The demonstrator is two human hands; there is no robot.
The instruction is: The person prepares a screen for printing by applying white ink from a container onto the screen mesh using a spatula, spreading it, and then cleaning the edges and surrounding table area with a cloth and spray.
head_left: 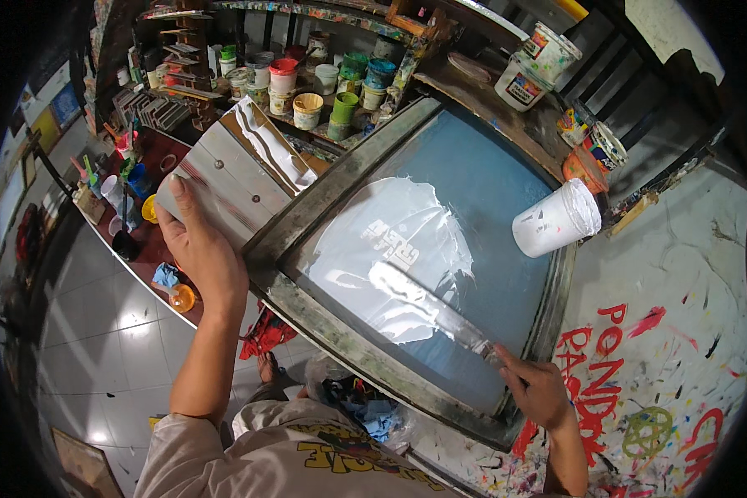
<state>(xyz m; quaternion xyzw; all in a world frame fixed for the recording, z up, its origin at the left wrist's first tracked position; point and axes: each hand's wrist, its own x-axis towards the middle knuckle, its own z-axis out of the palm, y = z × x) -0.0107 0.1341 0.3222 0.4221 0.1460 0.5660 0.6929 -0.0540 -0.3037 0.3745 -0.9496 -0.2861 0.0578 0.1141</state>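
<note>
My left hand [199, 249] is closed on a grey metal squeegee [224, 170], whose far edge carries thick white ink [270, 141]. My right hand [535, 390] grips a flat spatula [461, 325], its blade coated in white ink and lying over the screen. The screen [515, 290] is blue mesh in a worn metal frame [340, 344], with a broad smear of white ink [390, 216] around a pale lettered stencil near its middle. A white tub [554, 220] sits at the screen's right side, by the frame.
Shelves at the back hold several paint pots [307, 112]. More tubs [519, 87] stand on a wooden ledge [456, 79] behind the screen. A red side table [158, 241] with cups and brushes is at left. A paint-splattered wall [656, 274] is at right, tiled floor [100, 349] below left.
</note>
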